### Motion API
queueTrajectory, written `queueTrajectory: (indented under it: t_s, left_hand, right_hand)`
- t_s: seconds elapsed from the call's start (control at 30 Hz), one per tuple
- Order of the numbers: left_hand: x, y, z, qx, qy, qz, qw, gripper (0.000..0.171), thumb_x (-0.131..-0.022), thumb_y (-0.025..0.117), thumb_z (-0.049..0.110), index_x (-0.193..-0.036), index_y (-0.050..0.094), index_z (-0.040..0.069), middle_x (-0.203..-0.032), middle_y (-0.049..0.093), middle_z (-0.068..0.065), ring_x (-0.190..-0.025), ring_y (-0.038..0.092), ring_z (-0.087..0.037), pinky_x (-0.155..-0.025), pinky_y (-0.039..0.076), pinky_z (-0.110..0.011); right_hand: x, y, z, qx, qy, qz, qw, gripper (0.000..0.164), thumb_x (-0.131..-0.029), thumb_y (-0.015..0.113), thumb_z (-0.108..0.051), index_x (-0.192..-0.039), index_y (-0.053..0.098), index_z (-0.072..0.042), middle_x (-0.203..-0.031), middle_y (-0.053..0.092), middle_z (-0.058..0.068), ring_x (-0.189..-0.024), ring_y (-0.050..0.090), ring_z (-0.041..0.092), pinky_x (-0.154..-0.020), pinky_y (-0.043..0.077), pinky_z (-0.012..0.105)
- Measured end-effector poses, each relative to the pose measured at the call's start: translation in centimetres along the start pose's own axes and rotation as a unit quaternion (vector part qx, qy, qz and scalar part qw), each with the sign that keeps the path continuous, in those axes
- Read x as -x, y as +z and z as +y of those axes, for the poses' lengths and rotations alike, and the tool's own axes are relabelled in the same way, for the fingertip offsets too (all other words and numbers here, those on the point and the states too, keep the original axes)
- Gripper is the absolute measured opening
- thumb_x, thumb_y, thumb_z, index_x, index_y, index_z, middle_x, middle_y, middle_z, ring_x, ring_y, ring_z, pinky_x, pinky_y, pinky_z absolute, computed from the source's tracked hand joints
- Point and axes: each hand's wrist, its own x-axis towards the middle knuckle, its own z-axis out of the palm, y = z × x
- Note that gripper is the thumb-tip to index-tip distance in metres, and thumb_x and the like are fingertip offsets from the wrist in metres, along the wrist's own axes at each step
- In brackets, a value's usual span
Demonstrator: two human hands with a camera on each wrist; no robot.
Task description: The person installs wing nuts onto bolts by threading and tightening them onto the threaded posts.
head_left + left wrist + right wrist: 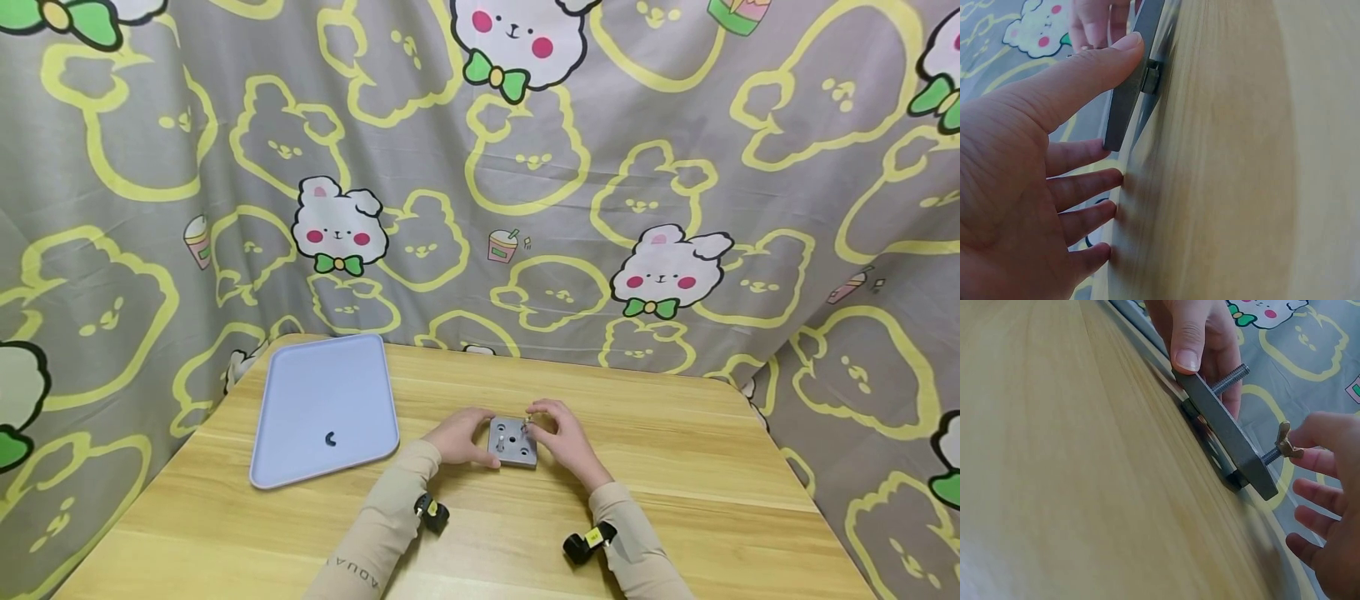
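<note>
A grey square metal plate (517,457) with several holes sits low over the table, hex bolt heads (1190,408) showing beneath it. My left hand (459,436) grips the plate's left side, with the thumb (1100,65) on its near edge and the fingers spread toward the far side. One threaded bolt (1230,379) sticks up bare near the left hand. On the second bolt (1270,456), at the far right corner, is a brass wing nut (1285,442). My right hand (564,435) pinches this wing nut between thumb and index finger, other fingers loosely bent.
A pale blue tray (322,392) lies on the left of the wooden table (675,467), with a small black curved piece (330,438) in it. A patterned curtain (420,167) hangs behind the table and along its sides.
</note>
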Motion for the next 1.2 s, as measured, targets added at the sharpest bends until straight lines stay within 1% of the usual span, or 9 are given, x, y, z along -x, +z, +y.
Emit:
queueTrajectory:
  t_s: [0.2, 0.37, 0.47, 0.57, 0.7, 0.87, 1.03, 1.13, 1.2]
  left_hand:
    - [-0.11, 0.10, -0.12, 0.003, 0.007, 0.007, 1.0000, 0.089, -0.070, 0.084, 0.043, -0.140, 0.047, 0.002, -0.143, 0.052, -0.016, -0.134, 0.047, -0.032, -0.116, 0.035, -0.046]
    - [-0.13, 0.14, -0.19, 0.003, 0.009, 0.008, 0.9999, 0.088, -0.070, 0.084, 0.043, -0.139, 0.048, 0.002, -0.142, 0.053, -0.016, -0.134, 0.048, -0.032, -0.116, 0.036, -0.046]
    - [-0.13, 0.15, -0.25, -0.001, 0.007, 0.006, 1.0000, 0.089, -0.070, 0.084, 0.043, -0.140, 0.048, 0.002, -0.143, 0.052, -0.016, -0.134, 0.048, -0.032, -0.116, 0.036, -0.046]
    - [-0.13, 0.14, -0.29, 0.000, 0.003, 0.002, 1.0000, 0.089, -0.070, 0.083, 0.044, -0.141, 0.047, 0.003, -0.144, 0.052, -0.015, -0.135, 0.047, -0.031, -0.116, 0.035, -0.045]
    - [-0.16, 0.16, -0.31, 0.000, 0.001, 0.002, 1.0000, 0.090, -0.071, 0.083, 0.046, -0.141, 0.047, 0.004, -0.144, 0.051, -0.015, -0.135, 0.047, -0.031, -0.116, 0.035, -0.045]
    - [-0.13, 0.15, -0.27, -0.003, 0.002, 0.003, 1.0000, 0.090, -0.070, 0.083, 0.046, -0.141, 0.047, 0.004, -0.144, 0.051, -0.014, -0.135, 0.047, -0.031, -0.116, 0.036, -0.045]
    - [-0.07, 0.15, -0.21, 0.002, 0.003, 0.004, 1.0000, 0.090, -0.069, 0.084, 0.044, -0.140, 0.047, 0.003, -0.144, 0.051, -0.015, -0.135, 0.047, -0.032, -0.116, 0.035, -0.046]
    - [-0.10, 0.18, -0.24, 0.001, 0.004, 0.005, 1.0000, 0.089, -0.069, 0.084, 0.044, -0.140, 0.048, 0.003, -0.144, 0.052, -0.016, -0.135, 0.047, -0.032, -0.116, 0.035, -0.047]
    - [-0.12, 0.21, -0.24, 0.001, 0.004, 0.005, 1.0000, 0.089, -0.069, 0.084, 0.044, -0.140, 0.047, 0.003, -0.144, 0.052, -0.015, -0.135, 0.047, -0.032, -0.116, 0.035, -0.046]
  right_hand:
    - [0.05, -0.09, -0.36, -0.014, 0.005, 0.027, 1.000, 0.010, -0.086, 0.063, -0.002, -0.091, 0.070, -0.007, -0.124, 0.063, 0.014, -0.119, 0.057, 0.032, -0.097, 0.050, 0.043]
    - [-0.02, -0.06, -0.22, 0.000, 0.002, 0.031, 1.000, 0.007, -0.083, 0.068, -0.001, -0.085, 0.066, -0.008, -0.122, 0.064, 0.012, -0.117, 0.058, 0.030, -0.096, 0.049, 0.040]
    - [0.01, -0.10, -0.23, -0.005, -0.002, 0.027, 1.000, 0.013, -0.081, 0.073, -0.003, -0.089, 0.065, -0.007, -0.123, 0.063, 0.014, -0.119, 0.057, 0.032, -0.098, 0.049, 0.045]
    - [0.07, -0.16, -0.33, -0.011, -0.002, 0.017, 1.000, 0.026, -0.080, 0.075, -0.006, -0.104, 0.065, -0.006, -0.126, 0.061, 0.016, -0.122, 0.054, 0.035, -0.102, 0.047, 0.052]
    - [0.03, -0.17, -0.23, 0.001, -0.004, -0.001, 1.000, 0.041, -0.080, 0.077, -0.010, -0.119, 0.064, -0.007, -0.130, 0.059, 0.016, -0.127, 0.051, 0.036, -0.107, 0.043, 0.053]
    - [0.06, -0.17, -0.37, -0.007, 0.004, -0.001, 1.000, 0.026, -0.082, 0.074, -0.008, -0.108, 0.069, -0.007, -0.132, 0.058, 0.016, -0.129, 0.050, 0.035, -0.112, 0.039, 0.052]
    - [0.17, -0.20, -0.78, -0.020, 0.016, 0.021, 0.999, 0.009, -0.084, 0.064, -0.001, -0.090, 0.068, -0.007, -0.128, 0.060, 0.015, -0.125, 0.053, 0.034, -0.103, 0.045, 0.048]
    - [0.20, -0.21, -0.89, -0.011, 0.017, 0.027, 0.999, 0.005, -0.084, 0.062, -0.002, -0.085, 0.066, -0.004, -0.126, 0.062, 0.014, -0.123, 0.055, 0.033, -0.098, 0.046, 0.044]
    - [0.21, -0.21, -0.88, -0.011, 0.014, 0.028, 0.999, 0.003, -0.083, 0.064, -0.002, -0.085, 0.065, -0.004, -0.126, 0.062, 0.014, -0.122, 0.055, 0.033, -0.099, 0.046, 0.044]
